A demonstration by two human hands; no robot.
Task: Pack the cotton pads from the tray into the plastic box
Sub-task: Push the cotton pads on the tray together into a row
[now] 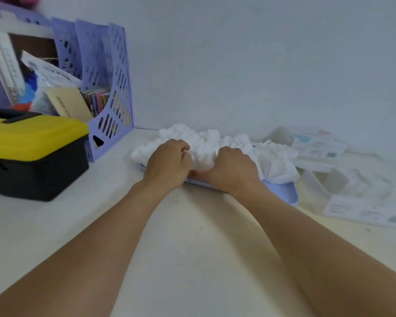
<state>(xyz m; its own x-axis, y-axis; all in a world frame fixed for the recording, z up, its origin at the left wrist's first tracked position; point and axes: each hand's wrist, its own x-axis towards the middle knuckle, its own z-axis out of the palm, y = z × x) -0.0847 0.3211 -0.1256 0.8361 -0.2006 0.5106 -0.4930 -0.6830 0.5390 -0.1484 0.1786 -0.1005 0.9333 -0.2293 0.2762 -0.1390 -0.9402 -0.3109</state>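
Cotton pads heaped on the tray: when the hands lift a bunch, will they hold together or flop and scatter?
The cotton pads probably flop: they lie fanned and crumpled, spilling over the tray. They look light, so a loose grip may shed some. The left hand and right hand bunching a clump together should hold it.

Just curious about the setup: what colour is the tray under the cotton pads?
Pale lilac-blue; the tray shows best at its bare right corner in the head view.
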